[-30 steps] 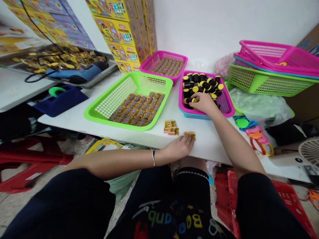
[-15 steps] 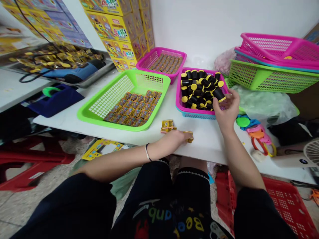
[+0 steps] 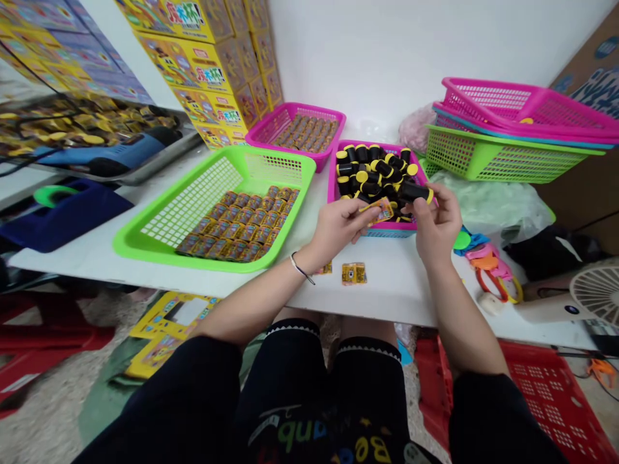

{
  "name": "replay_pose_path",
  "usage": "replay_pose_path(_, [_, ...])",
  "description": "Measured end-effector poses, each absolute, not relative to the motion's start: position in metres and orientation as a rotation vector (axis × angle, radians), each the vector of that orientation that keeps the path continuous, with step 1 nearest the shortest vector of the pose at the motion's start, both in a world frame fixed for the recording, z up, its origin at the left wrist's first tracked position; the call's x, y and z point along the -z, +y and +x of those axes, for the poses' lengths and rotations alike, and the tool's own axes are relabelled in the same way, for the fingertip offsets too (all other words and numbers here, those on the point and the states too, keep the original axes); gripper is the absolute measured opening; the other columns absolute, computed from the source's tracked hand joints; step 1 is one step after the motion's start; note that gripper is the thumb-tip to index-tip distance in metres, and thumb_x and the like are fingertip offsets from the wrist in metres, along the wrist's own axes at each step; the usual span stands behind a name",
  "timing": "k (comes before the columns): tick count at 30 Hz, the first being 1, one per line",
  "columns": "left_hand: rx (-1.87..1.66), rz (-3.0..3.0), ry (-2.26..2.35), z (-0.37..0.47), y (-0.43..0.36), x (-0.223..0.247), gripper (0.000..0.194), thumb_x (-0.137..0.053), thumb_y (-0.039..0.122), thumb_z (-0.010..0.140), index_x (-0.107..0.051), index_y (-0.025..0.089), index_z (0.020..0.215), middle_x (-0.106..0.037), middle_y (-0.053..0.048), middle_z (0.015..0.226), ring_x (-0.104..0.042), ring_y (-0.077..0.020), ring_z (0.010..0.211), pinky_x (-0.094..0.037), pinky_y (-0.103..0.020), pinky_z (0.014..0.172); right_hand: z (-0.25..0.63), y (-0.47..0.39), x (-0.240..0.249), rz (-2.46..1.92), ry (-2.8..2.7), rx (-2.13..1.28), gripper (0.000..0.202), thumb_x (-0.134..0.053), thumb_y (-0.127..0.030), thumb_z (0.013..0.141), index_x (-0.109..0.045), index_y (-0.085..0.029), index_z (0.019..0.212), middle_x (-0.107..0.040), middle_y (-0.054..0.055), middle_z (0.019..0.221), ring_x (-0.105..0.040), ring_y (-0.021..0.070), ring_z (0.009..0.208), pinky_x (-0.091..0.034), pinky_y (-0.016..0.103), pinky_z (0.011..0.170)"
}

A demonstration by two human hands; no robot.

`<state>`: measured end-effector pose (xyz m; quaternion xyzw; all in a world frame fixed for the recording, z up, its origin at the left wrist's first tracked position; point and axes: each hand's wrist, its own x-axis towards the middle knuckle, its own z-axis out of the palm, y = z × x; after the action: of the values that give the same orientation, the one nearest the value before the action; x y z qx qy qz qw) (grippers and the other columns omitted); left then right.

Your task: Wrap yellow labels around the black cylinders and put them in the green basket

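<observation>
Between the thumb and fingers of my left hand (image 3: 341, 225) is a small yellow printed label sleeve (image 3: 380, 211). My right hand (image 3: 439, 225) grips a black canister with yellow ends (image 3: 416, 192), tilted, just to the right of the label. Both hands are over the front of a pink basket (image 3: 333, 174) heaped with similar black and yellow canisters (image 3: 370, 171). Lower on the white table lies a small stack of yellow labels (image 3: 354, 273). Another bit of yellow label (image 3: 327, 267) shows beside my left wrist, partly hidden by it.
A green basket (image 3: 140, 248) on the left holds rows of labelled canisters (image 3: 236, 225); a pink basket (image 3: 314, 158) behind holds more. Yellow boxes (image 3: 207, 77) are stacked at the back. Stacked baskets (image 3: 507, 154) and a fan (image 3: 570, 303) stand right.
My left hand has lifted from the labels on the table up to the canister, carrying one label. My right hand still holds its canister, now turned more level. The view has shifted slightly.
</observation>
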<state>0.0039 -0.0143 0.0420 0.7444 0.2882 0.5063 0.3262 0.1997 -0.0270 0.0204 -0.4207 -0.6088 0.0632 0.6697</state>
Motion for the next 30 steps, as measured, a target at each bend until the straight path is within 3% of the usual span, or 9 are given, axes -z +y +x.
replay_pose_path(4, [-1.388, 2.344, 0.61, -0.005, -0.003, -0.022, 0.059, -0.037, 0.05, 0.105, -0.055, 0.017, 0.059, -0.055, 0.001, 0.055, -0.051, -0.0075, 0.053, -0.039, -0.021, 0.056, 0.201, -0.035, -0.023, -0.906, -1.355, -0.246, 0.039, -0.053, -0.056, 0.096, -0.059, -0.028, 0.121, -0.066, 0.003, 0.089, -0.073, 0.0172, 0.072, -0.063, 0.03, 0.056])
replay_pose_path(10, [-1.468, 2.528, 0.488, -0.011, 0.001, -0.007, 0.055, -0.028, 0.043, 0.108, -0.059, 0.017, 0.07, -0.057, 0.0, 0.062, -0.055, -0.0091, 0.06, -0.039, -0.021, 0.057, 0.197, -0.045, -0.027, -0.764, -1.351, -0.609, 0.03, -0.071, -0.049, 0.087, -0.072, -0.031, 0.112, -0.067, 0.001, 0.092, -0.069, 0.0129, 0.065, -0.061, 0.026, 0.052])
replay_pose_path(14, [-1.527, 2.484, 0.548, -0.009, 0.0, -0.003, 0.058, -0.025, 0.044, 0.108, -0.057, 0.017, 0.069, -0.055, 0.0, 0.061, -0.053, -0.0092, 0.058, -0.038, -0.021, 0.056, 0.195, -0.046, -0.028, -0.776, -1.404, -0.636, 0.032, -0.074, -0.049, 0.083, -0.073, -0.031, 0.11, -0.065, 0.003, 0.109, -0.067, 0.0117, 0.066, -0.062, 0.027, 0.054])
replay_pose_path(23, [-1.432, 2.578, 0.674, -0.012, -0.001, -0.008, 0.063, -0.024, 0.048, 0.108, -0.061, 0.016, 0.069, -0.059, -0.001, 0.06, -0.057, -0.0096, 0.058, -0.042, -0.021, 0.059, 0.194, -0.044, -0.025, -0.772, -1.415, -0.621, 0.032, -0.07, -0.051, 0.086, -0.072, -0.032, 0.112, -0.063, 0.003, 0.107, -0.067, 0.0126, 0.072, -0.062, 0.027, 0.056])
replay_pose_path(30, [-1.469, 2.445, 0.634, -0.015, 0.0, -0.002, 0.06, -0.028, 0.052, 0.106, -0.075, 0.015, 0.109, -0.079, -0.009, 0.102, -0.074, -0.0132, 0.093, -0.055, -0.022, 0.084, 0.192, -0.045, -0.03, -0.82, -1.508, -0.573, 0.033, -0.079, -0.046, 0.08, -0.073, -0.027, 0.106, -0.062, 0.004, 0.107, -0.064, 0.0103, 0.072, -0.059, 0.024, 0.056])
